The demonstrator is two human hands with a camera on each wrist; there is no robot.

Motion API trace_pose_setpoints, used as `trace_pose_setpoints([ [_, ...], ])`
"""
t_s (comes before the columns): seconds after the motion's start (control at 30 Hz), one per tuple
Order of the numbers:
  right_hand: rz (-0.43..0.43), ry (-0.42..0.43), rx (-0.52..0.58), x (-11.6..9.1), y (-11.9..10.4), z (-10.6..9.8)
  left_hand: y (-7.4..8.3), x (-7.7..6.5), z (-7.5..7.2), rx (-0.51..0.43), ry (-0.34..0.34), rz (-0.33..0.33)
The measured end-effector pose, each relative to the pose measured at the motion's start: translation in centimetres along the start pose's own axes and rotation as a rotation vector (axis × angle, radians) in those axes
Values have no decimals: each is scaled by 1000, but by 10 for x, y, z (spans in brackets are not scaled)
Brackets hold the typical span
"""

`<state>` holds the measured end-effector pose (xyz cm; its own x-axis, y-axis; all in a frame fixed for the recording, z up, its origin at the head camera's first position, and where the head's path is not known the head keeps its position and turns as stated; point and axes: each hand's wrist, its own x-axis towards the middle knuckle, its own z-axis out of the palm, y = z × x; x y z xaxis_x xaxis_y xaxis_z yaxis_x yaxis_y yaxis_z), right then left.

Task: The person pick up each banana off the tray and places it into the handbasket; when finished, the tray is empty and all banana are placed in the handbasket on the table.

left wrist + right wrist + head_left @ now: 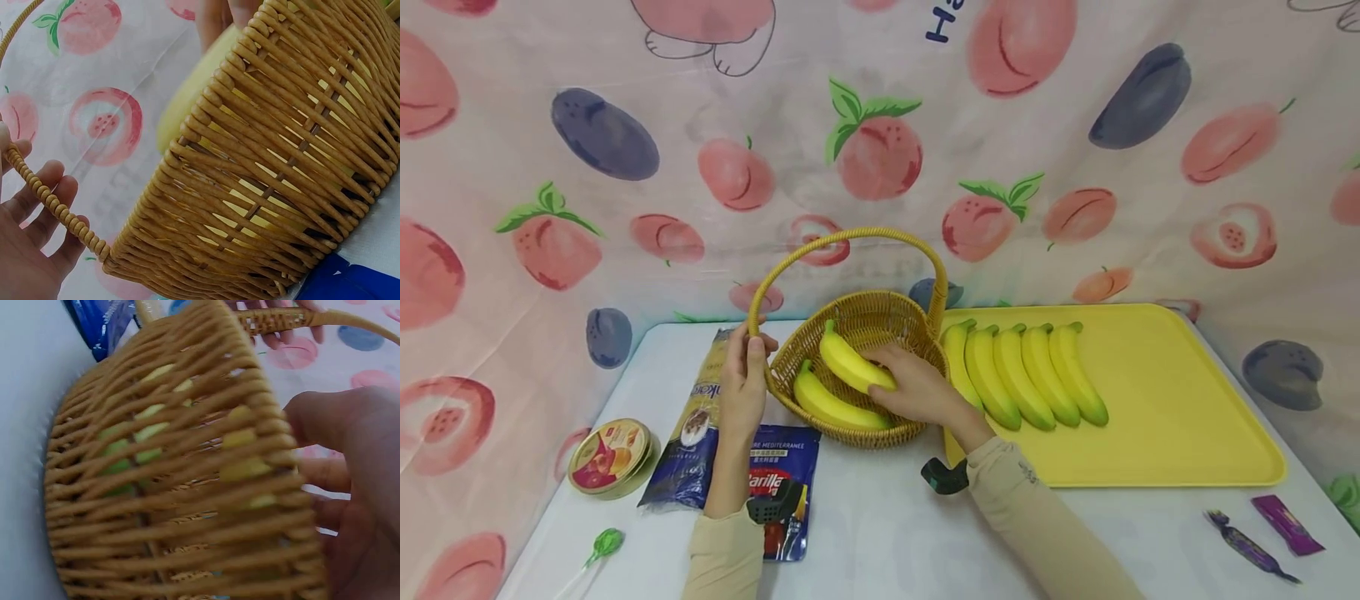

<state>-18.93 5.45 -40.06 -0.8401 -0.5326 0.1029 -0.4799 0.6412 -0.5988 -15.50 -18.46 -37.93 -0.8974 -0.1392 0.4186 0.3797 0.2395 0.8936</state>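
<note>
A wicker basket [861, 437] with a tall yellow handle [850, 236] stands mid-table. My left hand [747, 379] grips the left side of that handle; in the left wrist view, thumb and fingers lie on either side of it. Inside the basket, my right hand [913, 383] holds the lower right end of a yellow banana [850, 362], its green tip pointing up and left. A second banana [835, 404] lies below it against the front wall. In the right wrist view, the basket's side [181, 469] hides most of the held banana.
Right of the basket, several bananas [1011, 375] lie side by side on a yellow tray [1180, 400]. At left are a round tin [610, 457], a long blue-gold packet [688, 433], a blue pouch [786, 475] and a green lollipop [606, 543]. Two purple-wrapped sweets [1288, 525] lie front right.
</note>
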Motion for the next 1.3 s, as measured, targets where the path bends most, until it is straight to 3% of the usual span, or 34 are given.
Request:
trace_pose_setpoints([
  [0.37,58,-136,-50,14,-4,15,-2,0,1,-20,4,-2],
  [0.73,61,-247,-58,24,-6,20,-3,0,1,-13,6,8],
  [1.03,83,-231,-44,22,-7,19,-4,0,2,-14,11,-2],
  [1.3,28,-87,38,5,-2,9,-4,0,2,-15,8,7],
])
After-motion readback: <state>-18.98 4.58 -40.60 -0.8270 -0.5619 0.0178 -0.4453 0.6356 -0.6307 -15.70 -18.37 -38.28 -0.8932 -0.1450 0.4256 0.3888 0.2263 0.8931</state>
